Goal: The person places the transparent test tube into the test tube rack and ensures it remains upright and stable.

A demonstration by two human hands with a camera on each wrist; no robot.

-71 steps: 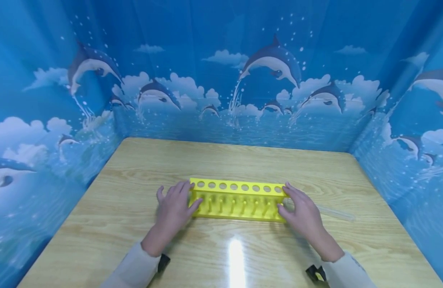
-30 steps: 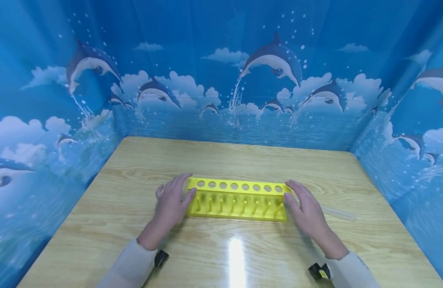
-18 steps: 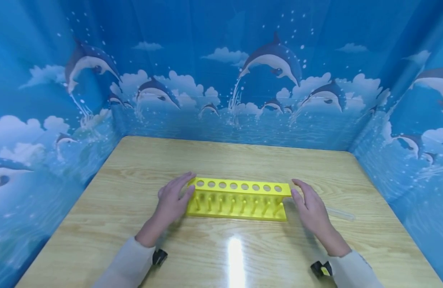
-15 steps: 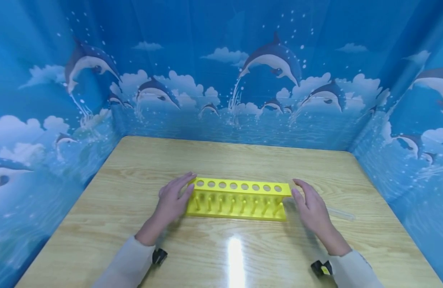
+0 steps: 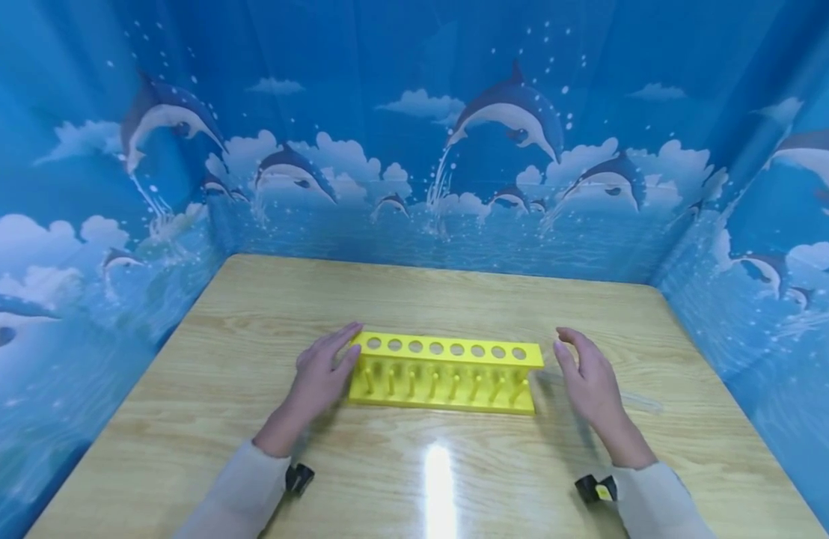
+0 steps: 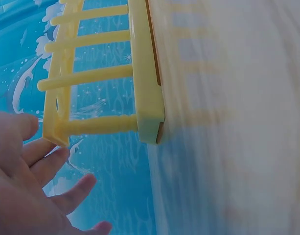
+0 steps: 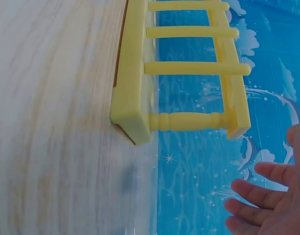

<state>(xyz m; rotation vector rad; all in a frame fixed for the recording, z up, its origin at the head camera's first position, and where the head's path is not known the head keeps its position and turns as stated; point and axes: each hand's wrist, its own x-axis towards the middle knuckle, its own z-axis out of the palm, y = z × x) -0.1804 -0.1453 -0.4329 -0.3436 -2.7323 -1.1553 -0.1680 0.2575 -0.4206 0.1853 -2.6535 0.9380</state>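
Note:
A yellow test tube rack (image 5: 444, 374) stands upright on the wooden table, with a row of round holes along its top bar and a row of pegs below. At its left end is my left hand (image 5: 320, 374); in the left wrist view the thumb and a finger lie against the top bar's end, the other fingers spread. My right hand (image 5: 592, 382) is apart from the rack's right end, its fingers loosely bent and holding nothing. Behind that hand a clear tube (image 5: 640, 402) lies on the table, partly hidden.
Blue dolphin-print curtains (image 5: 414, 135) enclose the table (image 5: 286, 292) at the back and both sides. A bright light reflection falls on the table in front of the rack. A small black device (image 5: 298, 477) sits at each wrist.
My right hand has let go of the rack's right end and moved away to the right. My left hand has shifted slightly left, and its hold has loosened. The rack has moved slightly left.

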